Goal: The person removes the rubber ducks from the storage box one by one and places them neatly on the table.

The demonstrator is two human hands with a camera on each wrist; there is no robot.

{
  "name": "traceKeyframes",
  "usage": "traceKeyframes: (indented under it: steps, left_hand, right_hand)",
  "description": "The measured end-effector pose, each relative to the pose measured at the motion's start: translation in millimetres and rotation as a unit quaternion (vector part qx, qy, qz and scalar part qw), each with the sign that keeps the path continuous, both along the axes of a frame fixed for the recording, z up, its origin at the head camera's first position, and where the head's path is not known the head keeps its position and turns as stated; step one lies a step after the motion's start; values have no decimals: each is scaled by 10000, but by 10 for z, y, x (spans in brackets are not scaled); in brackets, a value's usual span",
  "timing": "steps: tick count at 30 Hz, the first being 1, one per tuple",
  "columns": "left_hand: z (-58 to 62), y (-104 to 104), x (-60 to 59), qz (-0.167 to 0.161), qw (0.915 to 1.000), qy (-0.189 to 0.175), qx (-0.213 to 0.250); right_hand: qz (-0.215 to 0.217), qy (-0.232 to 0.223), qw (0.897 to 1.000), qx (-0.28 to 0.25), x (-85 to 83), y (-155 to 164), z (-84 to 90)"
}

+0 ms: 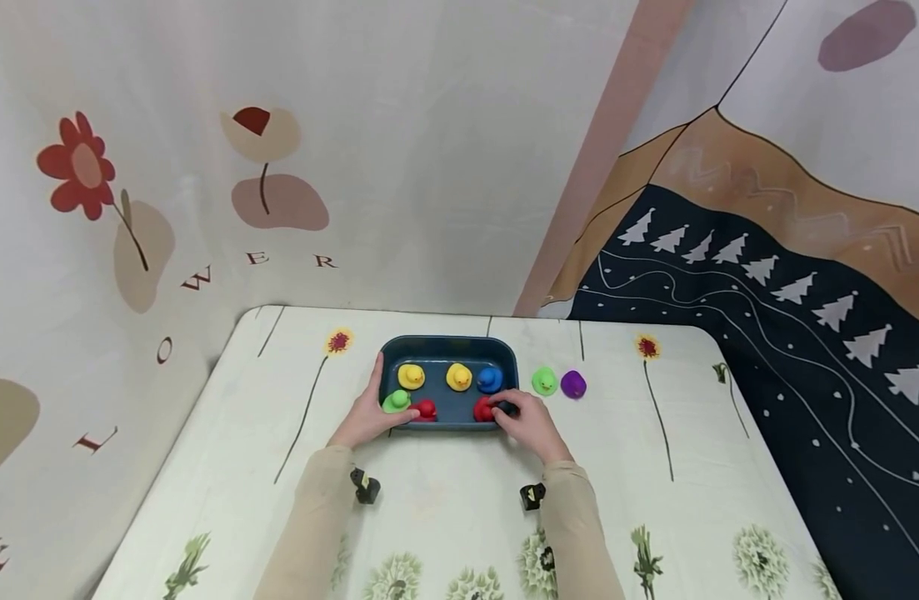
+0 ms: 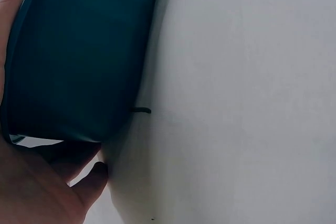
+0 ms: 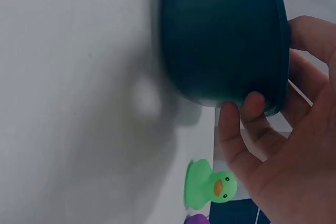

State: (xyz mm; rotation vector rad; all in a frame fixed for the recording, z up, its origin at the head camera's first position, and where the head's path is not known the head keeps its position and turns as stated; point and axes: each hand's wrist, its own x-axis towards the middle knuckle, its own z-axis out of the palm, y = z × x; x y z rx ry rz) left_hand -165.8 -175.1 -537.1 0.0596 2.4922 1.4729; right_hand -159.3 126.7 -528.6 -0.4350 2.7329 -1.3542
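A dark blue tray (image 1: pixel 447 340) stands mid-table with two yellow ducks (image 1: pixel 411 376), a blue duck (image 1: pixel 490 379), a green duck (image 1: pixel 396 401) and two red ducks (image 1: pixel 426 409) inside. My left hand (image 1: pixel 371 414) grips its front left corner, thumb over the rim by the green duck. My right hand (image 1: pixel 526 421) grips the front right corner, fingers curled over the rim beside a red duck (image 1: pixel 483 409). In the wrist views, the tray's outer wall (image 2: pixel 79 56) (image 3: pixel 220 35) fills the frame against each palm (image 2: pixel 31 192) (image 3: pixel 283 156).
A second green duck (image 1: pixel 544 381) (image 3: pixel 210 184) and a purple duck (image 1: pixel 573 383) sit on the flowered tablecloth (image 1: pixel 444 517) just right of the tray. Curtains hang close behind the table and along its right side. Table edges run left and right.
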Motion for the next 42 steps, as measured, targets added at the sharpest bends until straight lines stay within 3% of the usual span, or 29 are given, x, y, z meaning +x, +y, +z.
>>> traceKeyframes:
  steps: [8, 13, 17, 22, 30, 42]
  left_hand:
    - [-13, -8, -7, -2, 10000, 36, -30]
    - [-26, -10, -12, -25, 10000, 35, -52]
    - [-42, -12, -11, -15, 10000, 38, -34]
    - [-51, -10, -8, -21, 10000, 57, -28]
    - [-43, -23, -16, -13, 10000, 59, -44]
    - [-50, -19, -13, 9, 10000, 62, -67]
  right_hand:
    - [255, -252, 9977, 575, -13, -62, 63]
    - [356, -661, 9923, 989, -41, -95, 116]
    - [299, -1062, 9884, 1045, -82, -125, 142]
    - [1, -1229, 9867, 1063, -118, -189, 137]
    - [-312, -1059, 9881, 1074, -113, -250, 132]
    - [-724, -74, 9970, 274, -45, -210, -31]
